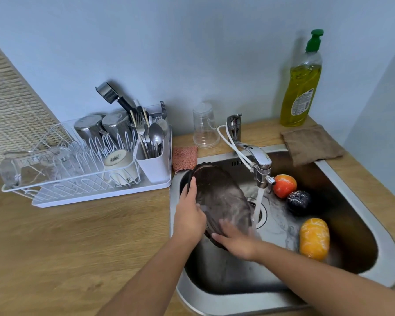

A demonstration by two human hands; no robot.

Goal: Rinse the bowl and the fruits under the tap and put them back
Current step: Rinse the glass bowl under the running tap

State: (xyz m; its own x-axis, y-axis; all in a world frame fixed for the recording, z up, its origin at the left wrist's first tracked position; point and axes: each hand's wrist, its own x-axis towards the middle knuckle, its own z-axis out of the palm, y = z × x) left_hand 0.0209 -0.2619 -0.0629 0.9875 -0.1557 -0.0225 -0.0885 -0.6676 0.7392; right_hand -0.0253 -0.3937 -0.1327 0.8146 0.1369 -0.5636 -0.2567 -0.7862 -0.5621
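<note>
A dark brown bowl (217, 192) is tilted on its edge inside the steel sink (360, 215), its inside facing the tap (259, 160). Water runs from the tap just right of the bowl. My left hand (188, 213) grips the bowl's left rim. My right hand (235, 241) lies flat with spread fingers against the bowl's lower inner face, blurred. Three fruits lie in the sink to the right: a red-orange one (284, 185), a dark purple one (298, 201) and a yellow-orange one (314, 238).
A white dish rack (100, 192) with cups, glasses and cutlery stands on the wooden counter at left. An orange sponge (184, 157) and a clear plastic cup (204, 127) sit behind the sink. A soap bottle (302, 87) and brown cloth (310, 143) are at the back right.
</note>
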